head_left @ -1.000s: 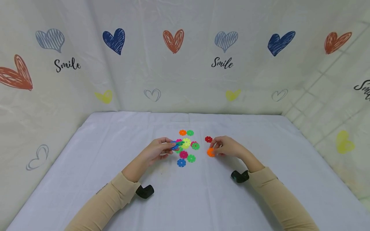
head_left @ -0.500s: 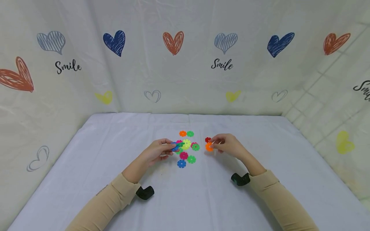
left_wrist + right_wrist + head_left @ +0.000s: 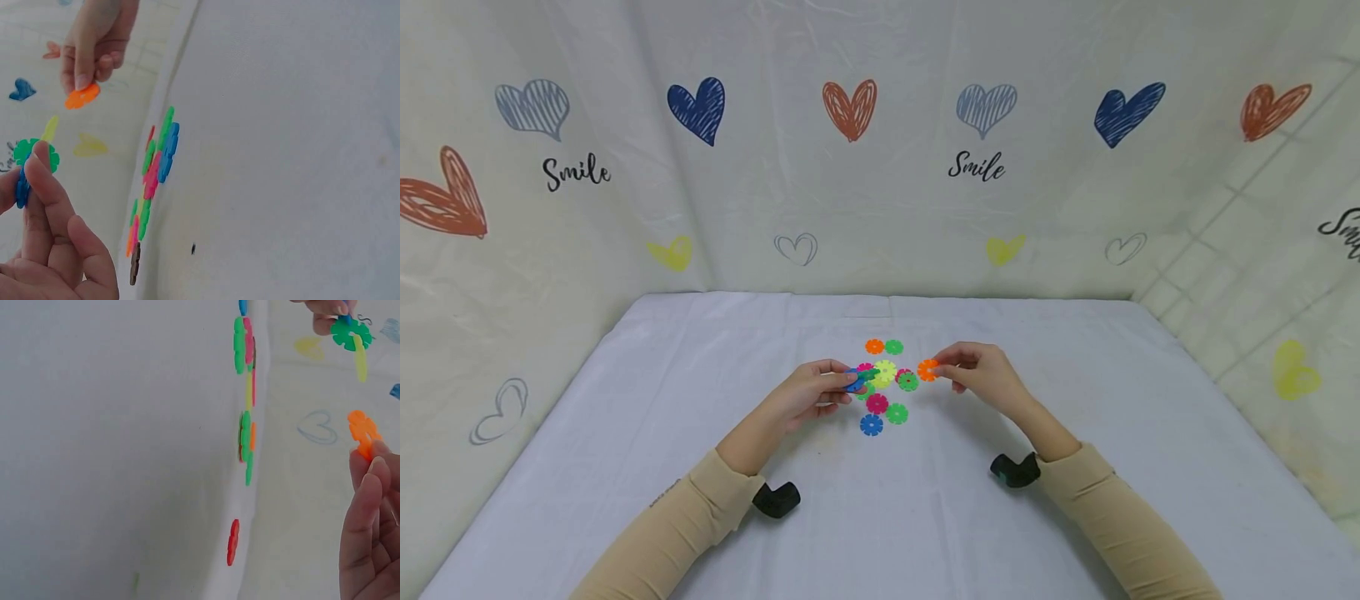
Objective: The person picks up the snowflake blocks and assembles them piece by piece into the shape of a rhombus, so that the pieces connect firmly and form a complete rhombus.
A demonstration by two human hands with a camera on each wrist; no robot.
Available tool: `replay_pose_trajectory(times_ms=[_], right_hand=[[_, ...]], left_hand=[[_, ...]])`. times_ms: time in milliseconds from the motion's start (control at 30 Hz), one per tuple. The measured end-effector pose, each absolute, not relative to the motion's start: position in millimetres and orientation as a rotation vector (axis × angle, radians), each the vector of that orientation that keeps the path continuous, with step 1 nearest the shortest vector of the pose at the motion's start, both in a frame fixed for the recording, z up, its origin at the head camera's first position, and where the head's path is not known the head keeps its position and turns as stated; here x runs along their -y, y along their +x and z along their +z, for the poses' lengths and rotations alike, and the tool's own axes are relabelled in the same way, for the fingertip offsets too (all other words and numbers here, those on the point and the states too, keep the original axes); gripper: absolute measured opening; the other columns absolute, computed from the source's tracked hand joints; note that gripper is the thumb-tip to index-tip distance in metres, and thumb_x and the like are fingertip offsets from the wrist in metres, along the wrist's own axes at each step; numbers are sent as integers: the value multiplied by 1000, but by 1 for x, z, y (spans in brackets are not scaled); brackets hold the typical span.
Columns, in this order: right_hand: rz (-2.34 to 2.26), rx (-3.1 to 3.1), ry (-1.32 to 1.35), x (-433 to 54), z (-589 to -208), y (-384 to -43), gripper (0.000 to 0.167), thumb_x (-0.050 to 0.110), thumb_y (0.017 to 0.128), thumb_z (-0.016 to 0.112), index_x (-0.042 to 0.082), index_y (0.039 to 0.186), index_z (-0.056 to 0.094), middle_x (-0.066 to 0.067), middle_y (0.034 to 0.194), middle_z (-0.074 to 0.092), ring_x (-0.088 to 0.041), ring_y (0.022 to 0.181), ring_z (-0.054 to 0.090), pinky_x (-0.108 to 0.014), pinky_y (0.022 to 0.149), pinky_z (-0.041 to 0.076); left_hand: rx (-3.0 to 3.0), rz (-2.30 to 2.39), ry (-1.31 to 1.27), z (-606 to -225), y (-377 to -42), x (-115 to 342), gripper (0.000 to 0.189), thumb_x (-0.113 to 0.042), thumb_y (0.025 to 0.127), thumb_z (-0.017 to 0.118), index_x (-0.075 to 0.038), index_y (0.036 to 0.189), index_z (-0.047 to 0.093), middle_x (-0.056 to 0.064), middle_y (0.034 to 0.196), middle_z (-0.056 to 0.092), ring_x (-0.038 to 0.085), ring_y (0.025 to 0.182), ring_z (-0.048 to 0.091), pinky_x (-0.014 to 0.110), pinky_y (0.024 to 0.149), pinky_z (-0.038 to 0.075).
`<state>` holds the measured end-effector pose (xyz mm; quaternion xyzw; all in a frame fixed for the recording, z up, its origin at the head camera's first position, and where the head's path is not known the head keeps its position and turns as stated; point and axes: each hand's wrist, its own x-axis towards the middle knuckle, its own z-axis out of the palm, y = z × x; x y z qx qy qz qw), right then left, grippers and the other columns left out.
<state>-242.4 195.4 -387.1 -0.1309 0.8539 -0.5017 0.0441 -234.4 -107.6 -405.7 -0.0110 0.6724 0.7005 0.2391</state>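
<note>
My left hand [image 3: 808, 392] pinches a blue notched plastic disc [image 3: 853, 382] between thumb and fingers, above the table. Joined crosswise to it is a green notched disc [image 3: 342, 334], which carries a yellow disc [image 3: 360, 359] at its far edge. My right hand [image 3: 983, 375] holds an orange notched disc [image 3: 928, 370] by its edge with thumb and fingertips. The orange disc is apart from the left hand's joined discs, to their right. In the right wrist view a red disc [image 3: 232, 542] lies on the table; the right hand hides it in the head view.
Several loose discs lie on the white-covered table [image 3: 880, 517] between and below the hands, among them a blue one [image 3: 871, 425], a pink one [image 3: 877, 403] and a green one [image 3: 897, 413]. Farther back, an orange disc [image 3: 874, 346] lies beside a green disc [image 3: 893, 347].
My right hand has lifted the orange disc off the table and carried it left and away from me, toward the joined discs. The left hand stays almost still.
</note>
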Motion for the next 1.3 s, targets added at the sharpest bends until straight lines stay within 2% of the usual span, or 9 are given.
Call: replay_pose_trajectory(times_ms=[567, 900, 1300], right_hand=[[-1531, -2685, -552, -178, -383, -231, 14, 7, 93, 76, -1, 105, 75, -22, 96, 72, -23, 65, 60, -23, 63, 53], [-1487, -2743, -655, -175, -382, -227, 11, 5, 91, 78, 1, 101, 75, -20, 92, 72, -21, 63, 60, -24, 60, 52], [-1461, -2763, -679, -174, -384, -227, 10, 6, 90, 78, 3, 100, 76, -18, 87, 72, -19, 62, 61, -23, 57, 49]], left_hand=[[-1842, 1876, -4, -408, -234, 107, 18, -22, 101, 67, -7, 110, 62, 3, 86, 73, 15, 78, 66, 27, 76, 50], [-1853, 1848, -6, -405, -234, 106, 18, -23, 101, 67, -8, 110, 63, 6, 88, 71, 15, 79, 66, 28, 79, 51], [-1848, 1850, -23, -405, -233, 104, 17, -23, 101, 67, -8, 109, 64, 3, 87, 71, 15, 80, 67, 28, 79, 52]])
